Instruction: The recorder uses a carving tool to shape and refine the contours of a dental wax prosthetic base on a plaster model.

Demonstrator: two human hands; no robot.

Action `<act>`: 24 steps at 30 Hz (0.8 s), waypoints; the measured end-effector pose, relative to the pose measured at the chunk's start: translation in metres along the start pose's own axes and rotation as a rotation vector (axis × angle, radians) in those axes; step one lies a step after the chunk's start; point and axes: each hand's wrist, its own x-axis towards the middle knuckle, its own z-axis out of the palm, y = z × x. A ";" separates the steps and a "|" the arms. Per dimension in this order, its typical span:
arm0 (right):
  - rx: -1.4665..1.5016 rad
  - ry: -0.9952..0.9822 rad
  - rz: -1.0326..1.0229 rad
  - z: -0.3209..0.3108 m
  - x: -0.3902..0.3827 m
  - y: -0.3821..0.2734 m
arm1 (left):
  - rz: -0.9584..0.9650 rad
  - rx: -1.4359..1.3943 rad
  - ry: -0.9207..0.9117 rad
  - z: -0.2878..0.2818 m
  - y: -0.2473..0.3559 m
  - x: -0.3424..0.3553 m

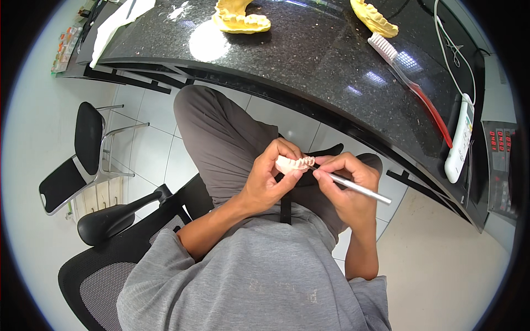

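Observation:
Over my lap, my left hand [267, 181] is closed around a small pale dental cast [292, 164] with a row of teeth. My right hand [345, 185] grips a slim silver pen-like tool [360, 188], its dark, thin tip at the right end of the teeth, with my fingertips close beside the cast. The tip's exact contact is too small to make out.
On the dark speckled desk [298, 66] lie two yellow dental casts [243, 21], a red-handled brush [425, 102], a white handheld device [461, 135] with a cable and a white sheet [116, 30]. A chair [88, 132] stands left; a machine [499, 165] sits right.

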 end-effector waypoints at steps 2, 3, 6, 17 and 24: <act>0.148 -0.028 0.086 -0.007 0.001 0.000 | -0.071 -0.186 -0.061 -0.001 0.005 0.004; 0.138 -0.038 0.076 -0.011 0.001 -0.004 | -0.072 -0.185 -0.061 -0.002 0.009 0.005; 0.139 -0.011 0.039 -0.015 0.000 -0.006 | -0.100 -0.142 -0.113 -0.005 0.023 0.010; 0.453 0.013 0.025 -0.003 -0.009 -0.001 | -0.158 -0.261 -0.195 -0.005 0.027 0.008; 0.296 0.052 -0.034 -0.003 -0.009 -0.004 | -0.140 -0.240 -0.194 -0.005 0.028 0.010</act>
